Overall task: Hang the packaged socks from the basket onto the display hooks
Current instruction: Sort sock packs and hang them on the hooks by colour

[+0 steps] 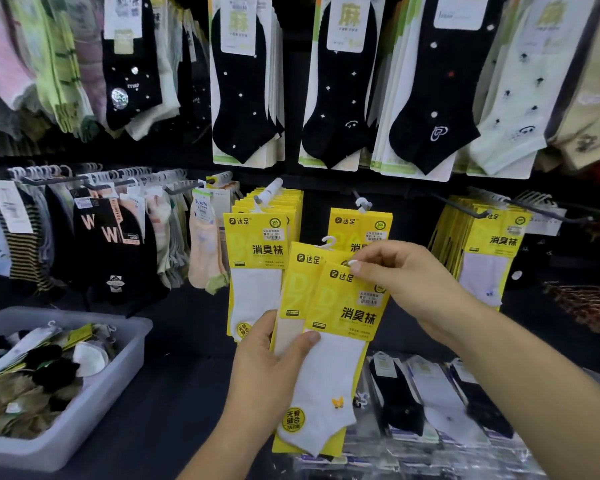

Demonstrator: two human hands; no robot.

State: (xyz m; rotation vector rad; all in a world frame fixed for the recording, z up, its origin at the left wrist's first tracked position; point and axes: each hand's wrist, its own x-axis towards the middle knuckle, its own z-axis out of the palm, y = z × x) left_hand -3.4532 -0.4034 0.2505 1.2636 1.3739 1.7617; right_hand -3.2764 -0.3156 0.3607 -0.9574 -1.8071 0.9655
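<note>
While my left hand (pixel 267 368) grips the fanned yellow-card packs of white socks (pixel 302 282) just below the dark metal display hook (pixel 356 195), my right hand (pixel 406 282) pinches the front pack (pixel 347 317) at its top, which I'd lift squarely onto that hook.

Black display wall (pixel 293 98) behind, dimly lit. Dark flat counter (pixel 174 393) lies below it, left to right

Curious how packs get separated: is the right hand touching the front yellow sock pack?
Touching. The head view shows the right hand pinching the front sock pack at its top.
</note>
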